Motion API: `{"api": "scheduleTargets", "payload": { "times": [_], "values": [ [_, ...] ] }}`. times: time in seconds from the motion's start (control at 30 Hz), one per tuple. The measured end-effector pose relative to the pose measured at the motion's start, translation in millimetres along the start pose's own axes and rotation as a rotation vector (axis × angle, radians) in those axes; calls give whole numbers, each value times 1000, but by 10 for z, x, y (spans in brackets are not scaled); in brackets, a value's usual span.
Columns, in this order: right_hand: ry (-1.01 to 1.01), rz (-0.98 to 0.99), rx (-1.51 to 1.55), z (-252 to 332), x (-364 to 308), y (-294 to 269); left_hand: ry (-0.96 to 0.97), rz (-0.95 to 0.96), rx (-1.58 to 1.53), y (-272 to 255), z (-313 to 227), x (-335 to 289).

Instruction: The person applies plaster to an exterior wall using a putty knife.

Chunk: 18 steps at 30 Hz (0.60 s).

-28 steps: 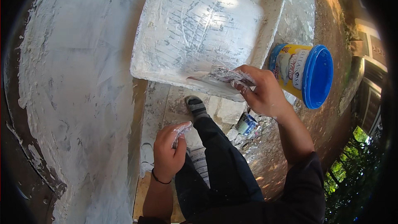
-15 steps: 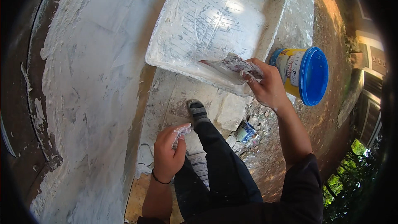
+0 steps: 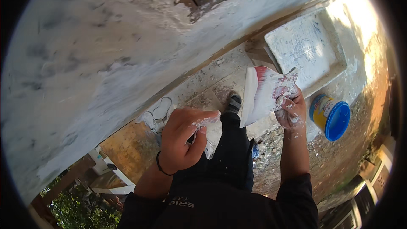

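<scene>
My right hand point(image 3: 293, 112) grips a wide putty knife point(image 3: 271, 91), its blade smeared white with a reddish patch. A thick bead of white plaster point(image 3: 249, 95) lies along the blade's front edge. Left of it is my left hand point(image 3: 182, 138), fingers bent and pressed toward the thumb, white paste on the index finger. Whatever it may hold is hidden. Beyond the right hand sits a plaster-caked tray point(image 3: 339, 61) with a thin white coat inside. The wall point(image 3: 127, 80) on the left carries patchy white plaster.
A yellow bucket with a blue rim point(image 3: 337, 121) stands right of my right forearm. My sandalled foot point(image 3: 234, 101) is on the spattered floor below. Rubble point(image 3: 269, 152) lies near my leg, and a brown board point(image 3: 127, 142) is at lower left.
The putty knife has come up out of the tray, now bearing plaster on its edge. My view has swung toward the wall, and the tray and bucket appear farther off to the right.
</scene>
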State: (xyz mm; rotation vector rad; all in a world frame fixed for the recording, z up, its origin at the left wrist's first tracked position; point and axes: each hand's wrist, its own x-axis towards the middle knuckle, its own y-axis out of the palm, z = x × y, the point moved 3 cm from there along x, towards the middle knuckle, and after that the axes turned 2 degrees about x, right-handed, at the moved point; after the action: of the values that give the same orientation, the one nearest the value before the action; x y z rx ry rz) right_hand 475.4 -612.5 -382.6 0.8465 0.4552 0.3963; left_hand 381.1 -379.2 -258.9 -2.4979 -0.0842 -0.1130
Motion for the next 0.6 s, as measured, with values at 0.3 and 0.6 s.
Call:
{"api": "scheduleTargets", "payload": {
  "times": [0.3, 0.6],
  "values": [
    [464, 683, 174, -1134, -100, 2866, 37, -708, 248, -2068, -881, -1976],
    [745, 668, 173, -2285, -947, 4600, -93, -1161, 306, -3027, -766, -3836]
  ]
}}
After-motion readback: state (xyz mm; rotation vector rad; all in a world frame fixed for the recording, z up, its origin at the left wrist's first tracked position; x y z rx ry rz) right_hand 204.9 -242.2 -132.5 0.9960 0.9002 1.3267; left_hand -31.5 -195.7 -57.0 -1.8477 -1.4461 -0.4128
